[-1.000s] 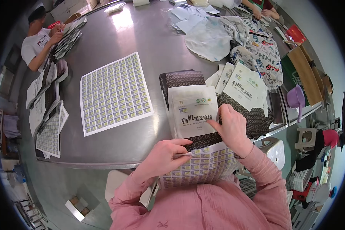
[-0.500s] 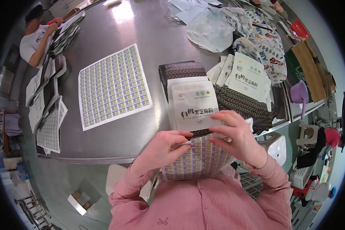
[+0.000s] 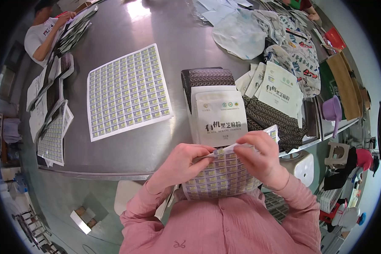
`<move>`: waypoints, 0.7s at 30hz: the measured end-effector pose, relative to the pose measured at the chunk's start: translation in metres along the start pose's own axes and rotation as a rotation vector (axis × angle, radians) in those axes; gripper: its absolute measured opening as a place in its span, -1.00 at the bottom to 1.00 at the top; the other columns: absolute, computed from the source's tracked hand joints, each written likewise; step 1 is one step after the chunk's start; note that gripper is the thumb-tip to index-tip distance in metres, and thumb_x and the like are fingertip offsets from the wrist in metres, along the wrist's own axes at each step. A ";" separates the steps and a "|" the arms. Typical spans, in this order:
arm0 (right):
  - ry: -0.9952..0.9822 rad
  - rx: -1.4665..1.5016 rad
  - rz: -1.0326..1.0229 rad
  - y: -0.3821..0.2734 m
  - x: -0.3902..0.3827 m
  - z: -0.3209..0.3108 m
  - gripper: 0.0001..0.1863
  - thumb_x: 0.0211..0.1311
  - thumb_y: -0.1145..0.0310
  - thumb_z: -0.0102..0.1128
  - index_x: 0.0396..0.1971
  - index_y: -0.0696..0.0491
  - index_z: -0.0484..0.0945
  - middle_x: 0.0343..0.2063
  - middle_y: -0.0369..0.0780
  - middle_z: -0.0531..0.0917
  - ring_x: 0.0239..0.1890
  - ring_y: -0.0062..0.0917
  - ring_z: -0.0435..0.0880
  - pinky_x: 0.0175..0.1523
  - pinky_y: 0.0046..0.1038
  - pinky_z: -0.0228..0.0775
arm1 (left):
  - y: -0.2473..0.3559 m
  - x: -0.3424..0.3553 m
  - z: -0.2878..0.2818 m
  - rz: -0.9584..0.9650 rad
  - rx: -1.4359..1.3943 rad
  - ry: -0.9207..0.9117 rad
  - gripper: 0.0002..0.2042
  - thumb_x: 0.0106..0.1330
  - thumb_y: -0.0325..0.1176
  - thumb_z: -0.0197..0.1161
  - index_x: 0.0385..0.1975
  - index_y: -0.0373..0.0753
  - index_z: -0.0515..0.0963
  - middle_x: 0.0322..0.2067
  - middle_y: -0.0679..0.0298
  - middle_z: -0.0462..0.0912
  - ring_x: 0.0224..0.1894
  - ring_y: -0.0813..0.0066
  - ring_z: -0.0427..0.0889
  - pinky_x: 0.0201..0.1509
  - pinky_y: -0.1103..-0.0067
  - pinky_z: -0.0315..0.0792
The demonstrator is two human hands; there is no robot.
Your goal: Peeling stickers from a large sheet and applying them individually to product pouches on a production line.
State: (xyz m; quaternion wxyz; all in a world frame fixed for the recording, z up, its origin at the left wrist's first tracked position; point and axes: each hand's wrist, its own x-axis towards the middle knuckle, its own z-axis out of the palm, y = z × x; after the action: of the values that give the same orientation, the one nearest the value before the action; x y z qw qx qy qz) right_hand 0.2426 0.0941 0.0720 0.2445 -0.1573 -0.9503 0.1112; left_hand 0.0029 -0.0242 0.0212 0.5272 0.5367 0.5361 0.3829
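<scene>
Item: my left hand (image 3: 180,165), fingers pinched on the top edge of a sticker sheet (image 3: 224,175) held at my chest, just below the white pouch (image 3: 220,116). My right hand (image 3: 258,158), fingers curled, grips the same edge. Left of the pouch: full label sheet (image 3: 127,91), flat. Right: more white pouches (image 3: 279,91), fanned.

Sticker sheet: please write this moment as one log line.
left hand: pinches sticker sheet | right hand: grips sheet top | white pouch: on table
</scene>
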 end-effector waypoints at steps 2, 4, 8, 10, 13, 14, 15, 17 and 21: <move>-0.052 0.263 0.338 0.003 0.020 -0.009 -0.86 0.22 0.50 0.47 -0.23 0.11 0.72 -0.27 -0.20 0.76 -0.22 -0.44 0.78 -0.19 -0.39 0.62 | -0.003 -0.001 -0.001 -0.014 0.001 0.002 -0.84 0.39 -0.54 0.32 -0.16 -0.50 0.73 0.01 0.03 0.82 -0.18 0.43 0.78 -0.07 0.50 0.63; -0.090 0.699 0.770 0.020 0.042 0.000 -0.87 0.44 0.45 0.32 -0.24 0.21 0.71 -0.48 -0.21 0.77 -0.43 -0.63 0.76 -0.30 -0.52 0.62 | -0.004 -0.001 -0.002 0.016 0.010 -0.032 -0.84 0.40 -0.52 0.33 -0.16 -0.50 0.74 0.02 0.01 0.82 -0.17 0.42 0.78 -0.04 0.49 0.63; -0.377 0.802 0.873 0.058 0.081 0.033 -0.82 0.42 0.42 0.35 -0.24 0.27 0.72 -0.45 -0.20 0.80 -0.40 -0.59 0.80 -0.28 -0.51 0.67 | -0.001 0.000 -0.004 0.007 0.018 -0.043 -0.83 0.40 -0.49 0.34 -0.18 -0.50 0.74 0.04 -0.01 0.81 -0.14 0.37 0.80 -0.01 0.47 0.63; -0.509 0.841 0.908 0.066 0.089 0.050 -0.77 0.41 0.38 0.37 -0.24 0.30 0.72 -0.42 -0.17 0.82 -0.39 -0.57 0.82 -0.28 -0.51 0.70 | -0.002 0.000 -0.003 0.019 0.012 -0.041 -0.83 0.40 -0.47 0.35 -0.20 -0.49 0.74 0.05 -0.02 0.81 -0.12 0.30 0.81 0.00 0.45 0.63; -0.548 0.806 0.921 0.066 0.096 0.057 -0.77 0.41 0.37 0.37 -0.25 0.29 0.73 -0.39 -0.15 0.83 -0.38 -0.53 0.83 -0.28 -0.51 0.72 | -0.006 0.000 -0.002 0.054 0.039 -0.024 -0.83 0.40 -0.46 0.35 -0.22 -0.49 0.74 0.05 -0.02 0.81 -0.12 0.26 0.82 0.00 0.45 0.63; -0.554 0.807 0.920 0.066 0.097 0.059 -0.77 0.41 0.37 0.37 -0.25 0.29 0.73 -0.39 -0.15 0.83 -0.38 -0.53 0.83 -0.28 -0.51 0.72 | -0.006 0.000 -0.003 0.051 0.037 -0.020 -0.83 0.40 -0.46 0.35 -0.22 -0.49 0.74 0.05 -0.02 0.81 -0.12 0.26 0.82 0.00 0.45 0.63; -0.548 0.810 0.925 0.066 0.097 0.059 -0.77 0.41 0.36 0.37 -0.25 0.28 0.73 -0.39 -0.15 0.83 -0.39 -0.53 0.83 -0.28 -0.51 0.72 | -0.005 0.000 -0.003 0.039 0.026 -0.024 -0.83 0.40 -0.47 0.35 -0.22 -0.49 0.74 0.05 -0.02 0.81 -0.13 0.25 0.82 0.00 0.45 0.63; -0.543 0.812 0.933 0.065 0.097 0.060 -0.77 0.41 0.36 0.36 -0.25 0.28 0.74 -0.39 -0.15 0.83 -0.40 -0.53 0.83 -0.28 -0.52 0.72 | -0.004 0.000 -0.005 0.029 0.014 -0.030 -0.83 0.39 -0.47 0.35 -0.22 -0.49 0.74 0.05 -0.02 0.81 -0.13 0.25 0.81 0.00 0.46 0.63; -0.547 0.812 0.964 0.064 0.097 0.062 -0.77 0.42 0.36 0.36 -0.24 0.28 0.74 -0.39 -0.15 0.83 -0.40 -0.54 0.83 -0.28 -0.53 0.72 | -0.010 0.001 -0.004 0.045 0.000 -0.023 -0.82 0.39 -0.40 0.34 -0.26 -0.42 0.75 0.03 0.05 0.82 -0.18 0.16 0.80 -0.05 0.42 0.63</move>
State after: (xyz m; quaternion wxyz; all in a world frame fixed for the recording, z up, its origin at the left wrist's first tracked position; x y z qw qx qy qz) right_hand 0.1468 0.1795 0.0425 -0.0415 -0.4247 -0.6848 0.5908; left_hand -0.0022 -0.0236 0.0113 0.5247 0.5530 0.5179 0.3882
